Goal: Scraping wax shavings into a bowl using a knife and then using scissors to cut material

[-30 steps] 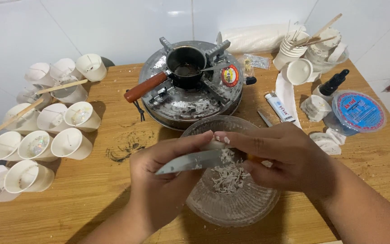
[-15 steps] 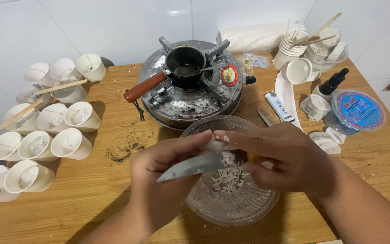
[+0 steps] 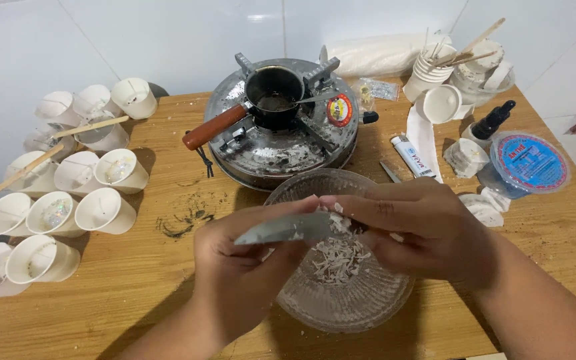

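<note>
Gripping a knife (image 3: 288, 228), the right hand (image 3: 428, 233) is closing around its handle just above the glass bowl (image 3: 368, 307), with the grey blade reaching leftward past the bowl's near-left rim. Meeting that blade from the other side, the left hand (image 3: 241, 257) is pinching a small white lump of wax (image 3: 333, 215) between thumb and fingertips, and the lump is pressing against the blade's upper edge over the middle of the bowl. White wax shavings (image 3: 338, 259) are lying in a loose heap inside the bowl, directly under the two hands; a few flecks are clinging to the blade and the fingers.

Beyond the bowl, touching or nearly touching its far rim, a round metal stove (image 3: 281, 143) is carrying a small dark pot (image 3: 275, 90) with a reddish-brown handle (image 3: 215, 128) pointing toward the bowl's far left. Well to the left of the bowl, a cluster of white paper cups (image 3: 68, 193) is lying tipped on the wooden table (image 3: 135, 293), two wooden sticks (image 3: 55, 147) resting across some of them. To the bowl's far right, a lighter (image 3: 409, 155), a dark dropper bottle (image 3: 491, 123) and a lidded round tub with a blue and red label (image 3: 531, 163) are sitting near one another, and behind those a stack of white cups (image 3: 431, 70) is holding more sticks.
</note>
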